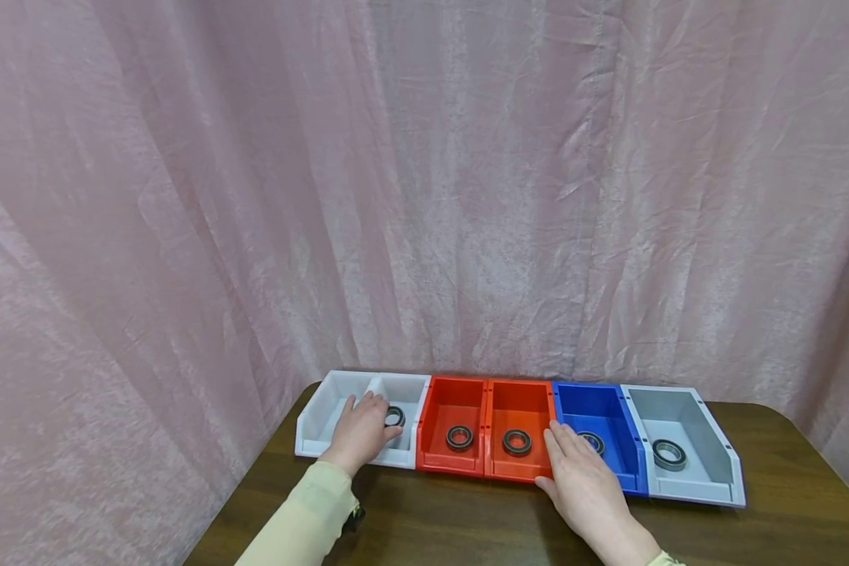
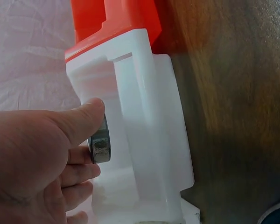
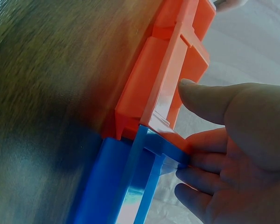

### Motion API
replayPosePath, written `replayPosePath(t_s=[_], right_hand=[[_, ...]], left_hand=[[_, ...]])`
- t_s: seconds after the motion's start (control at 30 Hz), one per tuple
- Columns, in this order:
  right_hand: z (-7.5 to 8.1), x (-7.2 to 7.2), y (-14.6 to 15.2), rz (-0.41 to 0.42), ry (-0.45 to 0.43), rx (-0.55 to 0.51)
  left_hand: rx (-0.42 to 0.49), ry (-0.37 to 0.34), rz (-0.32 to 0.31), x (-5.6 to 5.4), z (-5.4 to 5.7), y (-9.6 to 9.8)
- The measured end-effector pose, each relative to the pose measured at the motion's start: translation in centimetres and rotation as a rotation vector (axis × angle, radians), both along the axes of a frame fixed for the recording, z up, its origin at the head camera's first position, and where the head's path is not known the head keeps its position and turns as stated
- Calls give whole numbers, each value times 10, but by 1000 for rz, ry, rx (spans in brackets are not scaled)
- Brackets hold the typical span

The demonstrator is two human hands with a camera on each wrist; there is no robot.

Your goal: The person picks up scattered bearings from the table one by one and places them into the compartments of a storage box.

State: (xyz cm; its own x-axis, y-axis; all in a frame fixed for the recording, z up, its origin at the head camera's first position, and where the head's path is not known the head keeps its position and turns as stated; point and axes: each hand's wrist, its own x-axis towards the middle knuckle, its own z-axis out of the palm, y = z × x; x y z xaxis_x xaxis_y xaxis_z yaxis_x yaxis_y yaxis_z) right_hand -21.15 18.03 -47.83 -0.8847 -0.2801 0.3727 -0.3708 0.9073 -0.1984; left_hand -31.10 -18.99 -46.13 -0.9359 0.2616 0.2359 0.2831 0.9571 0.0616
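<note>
At the left end of the row, my left hand (image 1: 359, 436) reaches over a white bin (image 1: 424, 405). It pinches a ball bearing (image 2: 101, 144), a dark-edged metal ring, between thumb and fingers above the bin's inside. My right hand (image 1: 587, 483) holds nothing, its fingers stretched out over the side where the orange bin (image 1: 520, 393) meets the blue bin (image 1: 587, 397). In the right wrist view its fingertips lie right at the rims there. A bearing (image 1: 517, 452) lies in the orange bin, and another bearing (image 1: 598, 444) in the blue one is partly hidden by the right hand.
Between white and orange stands a red bin (image 1: 460, 397) with a bearing (image 1: 460, 448) in it. A grey bin (image 1: 661, 409) holding a bearing (image 1: 670, 465) closes the row at the right. The bins stand on a brown wooden table (image 1: 424, 519), a pink curtain (image 1: 467, 196) behind.
</note>
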Motion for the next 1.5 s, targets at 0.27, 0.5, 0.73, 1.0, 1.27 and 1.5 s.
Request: replayPosePath(t_s=[0.27, 0.5, 0.73, 1.0, 1.27, 1.5], right_hand=[[-1, -1, 0, 0, 24, -3], [1, 0, -1, 1, 26, -4], [1, -2, -2, -1, 32, -2], [1, -1, -1, -1, 19, 6], [0, 0, 0, 1, 31, 4], [-2, 0, 0, 1, 56, 4]], left_hand=[[23, -33, 4, -5, -7, 6], [-20, -20, 3, -6, -15, 8], [-47, -16, 3, -7, -18, 9], [-78, 29, -12, -8, -22, 11], [-89, 32, -19, -10, -23, 12], [-105, -31, 4, -13, -23, 15]])
